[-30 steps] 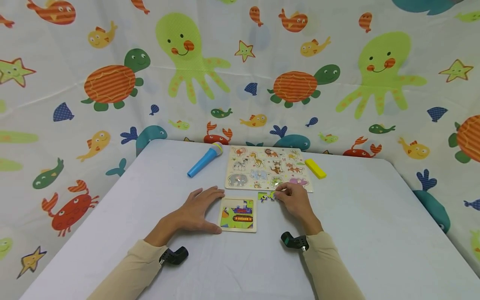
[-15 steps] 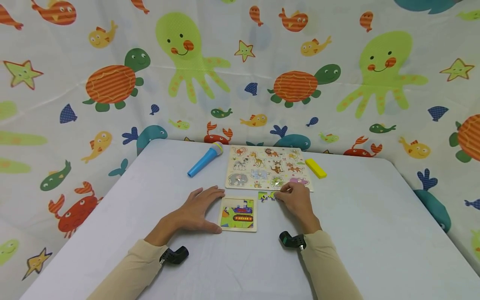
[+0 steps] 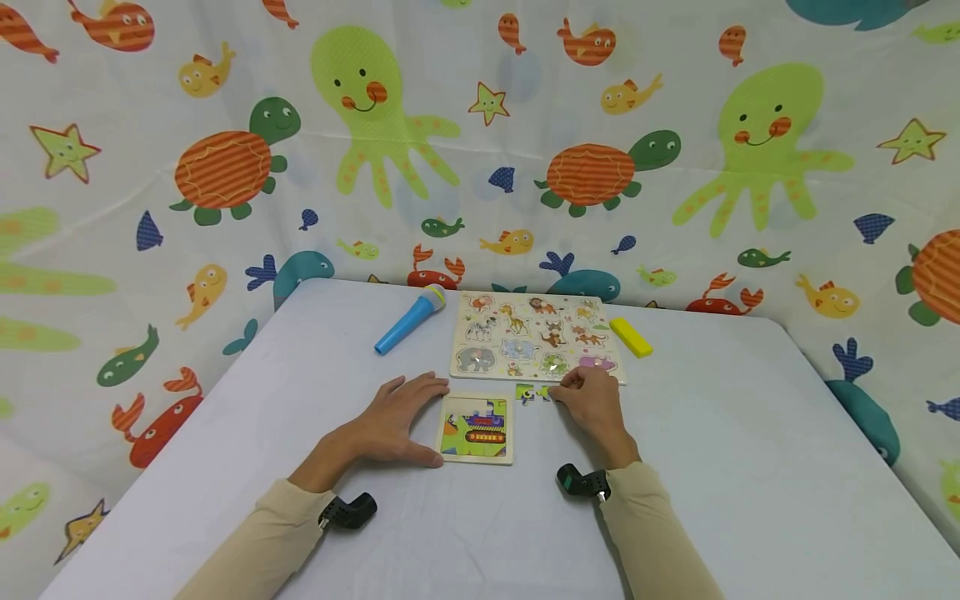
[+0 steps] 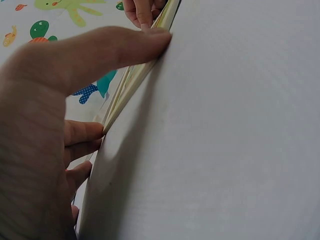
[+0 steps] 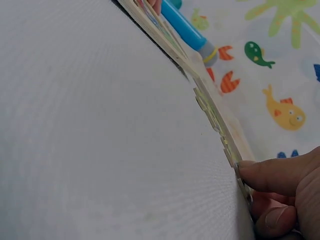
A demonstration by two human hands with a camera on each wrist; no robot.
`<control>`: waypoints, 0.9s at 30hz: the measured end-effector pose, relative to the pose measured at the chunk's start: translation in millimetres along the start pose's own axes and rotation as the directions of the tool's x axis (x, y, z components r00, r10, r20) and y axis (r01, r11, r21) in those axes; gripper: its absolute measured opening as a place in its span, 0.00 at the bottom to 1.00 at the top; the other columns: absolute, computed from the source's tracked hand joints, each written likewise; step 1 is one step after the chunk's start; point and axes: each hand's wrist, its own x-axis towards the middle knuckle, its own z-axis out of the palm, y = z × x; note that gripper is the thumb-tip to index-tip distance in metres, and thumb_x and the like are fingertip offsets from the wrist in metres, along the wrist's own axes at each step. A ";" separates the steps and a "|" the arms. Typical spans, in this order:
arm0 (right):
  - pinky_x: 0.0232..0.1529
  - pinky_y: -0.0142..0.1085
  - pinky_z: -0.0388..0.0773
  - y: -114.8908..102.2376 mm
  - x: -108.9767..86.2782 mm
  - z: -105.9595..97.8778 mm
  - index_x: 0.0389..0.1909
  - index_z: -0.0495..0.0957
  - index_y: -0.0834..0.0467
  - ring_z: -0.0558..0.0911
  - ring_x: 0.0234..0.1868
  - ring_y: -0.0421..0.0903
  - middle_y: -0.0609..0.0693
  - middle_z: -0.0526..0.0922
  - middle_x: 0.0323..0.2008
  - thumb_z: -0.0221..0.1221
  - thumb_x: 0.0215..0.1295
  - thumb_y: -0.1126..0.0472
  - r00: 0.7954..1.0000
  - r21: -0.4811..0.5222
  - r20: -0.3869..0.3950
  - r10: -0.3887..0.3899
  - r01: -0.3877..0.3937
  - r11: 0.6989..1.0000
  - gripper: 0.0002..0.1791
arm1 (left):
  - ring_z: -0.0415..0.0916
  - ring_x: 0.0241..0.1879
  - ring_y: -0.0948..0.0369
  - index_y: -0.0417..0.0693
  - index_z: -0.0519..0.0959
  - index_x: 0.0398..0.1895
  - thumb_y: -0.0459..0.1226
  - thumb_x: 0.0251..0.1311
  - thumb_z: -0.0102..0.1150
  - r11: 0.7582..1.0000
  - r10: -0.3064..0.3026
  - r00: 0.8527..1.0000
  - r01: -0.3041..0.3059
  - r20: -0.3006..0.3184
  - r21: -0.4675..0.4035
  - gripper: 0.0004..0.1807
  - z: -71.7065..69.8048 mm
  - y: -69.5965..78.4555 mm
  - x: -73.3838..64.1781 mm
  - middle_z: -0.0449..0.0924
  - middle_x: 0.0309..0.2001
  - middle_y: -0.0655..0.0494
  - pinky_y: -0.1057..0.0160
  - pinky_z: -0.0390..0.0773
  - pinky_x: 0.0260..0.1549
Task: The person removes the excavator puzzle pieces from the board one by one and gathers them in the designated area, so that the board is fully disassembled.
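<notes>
A small wooden picture puzzle (image 3: 476, 459) with a purple and orange tracked vehicle lies flat, part of its upper area bare. My left hand (image 3: 390, 421) rests along its left side, thumb at the near corner, fingertips at the far one. The left wrist view shows that thumb on the puzzle's edge (image 4: 137, 80). Right of the puzzle lie green puzzle pieces (image 3: 524, 391) in a short row. My right hand (image 3: 592, 407) pinches the rightmost puzzle piece (image 3: 545, 391) between thumb and index finger. In the right wrist view, several pieces (image 5: 207, 111) stretch away from the thumb.
Behind the pieces lies a large animal puzzle board (image 3: 540, 379). To its left is a blue toy microphone (image 3: 408, 327), to its right a yellow block (image 3: 632, 337). A sea-animal curtain (image 3: 465, 67) hangs behind the white table (image 3: 750, 433).
Both hands stay in nearly the same place. My right wrist has shifted slightly left. The pieces and the puzzle have not visibly moved.
</notes>
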 end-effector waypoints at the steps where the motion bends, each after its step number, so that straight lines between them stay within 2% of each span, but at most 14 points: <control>1: 0.27 0.35 0.69 0.2 0.0 0.2 0.29 0.84 0.62 0.73 0.25 0.46 0.50 0.76 0.20 0.73 0.54 0.59 1.000 0.000 0.001 -0.004 0.004 1.000 0.10 | 0.46 0.80 0.52 0.54 0.64 0.76 0.68 0.41 0.68 1.000 0.000 1.000 0.000 -0.001 0.000 0.57 0.2 -0.2 0.0 0.60 0.77 0.55 0.37 0.41 0.76; 9: 0.28 0.35 0.68 1.1 -0.2 -0.5 0.29 0.85 0.62 0.73 0.26 0.46 0.49 0.77 0.19 0.73 0.55 0.58 1.000 0.000 0.011 -0.013 0.013 1.000 0.10 | 0.46 0.80 0.52 0.54 0.64 0.76 0.68 0.41 0.68 1.000 0.004 1.000 -0.004 -0.003 -0.004 0.57 2.0 -1.6 -0.1 0.60 0.77 0.55 0.37 0.41 0.76; 19: 0.24 0.34 0.69 -4.0 -3.7 -2.3 0.34 0.84 0.60 0.73 0.25 0.46 0.51 0.77 0.22 0.71 0.60 0.54 0.999 0.049 0.015 0.030 -0.030 0.998 0.13 | 0.45 0.80 0.53 0.55 0.63 0.76 0.68 0.42 0.68 1.000 0.003 1.000 -0.003 0.003 0.004 0.57 2.0 -1.9 0.5 0.59 0.78 0.56 0.39 0.40 0.76; 27: 0.23 0.33 0.69 -14.7 -5.0 -2.5 0.35 0.85 0.59 0.73 0.23 0.46 0.50 0.77 0.21 0.69 0.61 0.56 0.999 0.090 0.024 -0.027 0.024 0.996 0.10 | 0.46 0.80 0.52 0.55 0.63 0.76 0.68 0.42 0.68 1.000 0.002 1.000 -0.002 -0.001 0.004 0.57 2.6 -2.3 1.4 0.59 0.78 0.55 0.38 0.40 0.76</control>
